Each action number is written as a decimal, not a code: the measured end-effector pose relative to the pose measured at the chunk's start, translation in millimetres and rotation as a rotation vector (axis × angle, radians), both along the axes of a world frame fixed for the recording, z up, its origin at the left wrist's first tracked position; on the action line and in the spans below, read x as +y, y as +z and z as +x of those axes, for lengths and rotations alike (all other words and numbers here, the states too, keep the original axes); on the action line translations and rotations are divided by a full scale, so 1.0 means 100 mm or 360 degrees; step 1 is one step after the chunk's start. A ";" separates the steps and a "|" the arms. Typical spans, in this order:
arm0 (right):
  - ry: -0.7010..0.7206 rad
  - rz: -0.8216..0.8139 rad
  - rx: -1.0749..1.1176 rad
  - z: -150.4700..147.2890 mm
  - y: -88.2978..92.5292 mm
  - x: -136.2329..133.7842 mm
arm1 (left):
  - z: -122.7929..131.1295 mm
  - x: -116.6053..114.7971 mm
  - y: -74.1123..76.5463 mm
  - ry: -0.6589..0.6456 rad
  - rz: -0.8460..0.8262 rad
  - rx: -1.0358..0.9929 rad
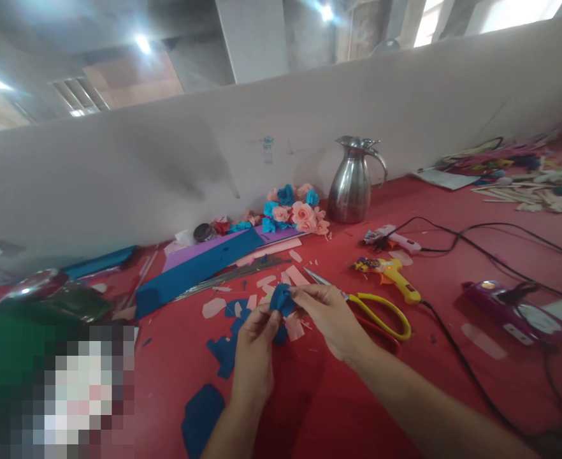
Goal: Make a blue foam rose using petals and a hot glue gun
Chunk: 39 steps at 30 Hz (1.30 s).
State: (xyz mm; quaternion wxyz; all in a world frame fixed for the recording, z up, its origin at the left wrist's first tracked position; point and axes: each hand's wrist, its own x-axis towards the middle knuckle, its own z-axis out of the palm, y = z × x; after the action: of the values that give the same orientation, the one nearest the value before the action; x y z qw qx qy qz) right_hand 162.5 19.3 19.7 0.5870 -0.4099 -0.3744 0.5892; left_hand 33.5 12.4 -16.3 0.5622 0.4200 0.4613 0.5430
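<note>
Between my two hands is a small blue crepe paper piece (281,299), curled and held up over the table. My left hand (258,338) pinches its lower left side. The fingers of my right hand (322,312) are closed on its upper right edge. Beneath and left of my hands lie more blue paper pieces (226,354) and several pale pink scraps (214,308). Yellow-handled scissors (381,312) rest beside my right hand, partly hidden by it. A larger blue paper piece (202,417) lies by my left forearm.
Pink and blue paper flowers (300,210) stand by the wall near a steel jug (352,182). A yellow glue gun (396,277), a pink glue gun (396,239) and a purple power strip (520,315) trail black cords at right. A blue paper strip (195,271) lies behind thin wires.
</note>
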 end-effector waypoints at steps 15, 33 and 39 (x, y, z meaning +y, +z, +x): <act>0.0069 -0.0063 0.0047 0.03 0.06 -0.03 | 0.01 0.02 0.07 0.0010 -0.0133 -0.0445; 0.0308 -0.0070 0.0025 0.01 -0.01 -0.03 | -0.01 -0.02 0.11 0.0041 -0.0132 -0.0447; 0.0310 -0.0079 0.0100 0.00 -0.03 -0.03 | -0.01 -0.01 0.12 0.0080 -0.0131 -0.0406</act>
State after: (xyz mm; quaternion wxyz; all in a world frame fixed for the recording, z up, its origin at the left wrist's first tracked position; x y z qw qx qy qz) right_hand 162.7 16.5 16.7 0.5282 -0.3672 -0.3791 0.6652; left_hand 32.6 11.5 -4.5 0.6191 0.3124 0.4184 0.5866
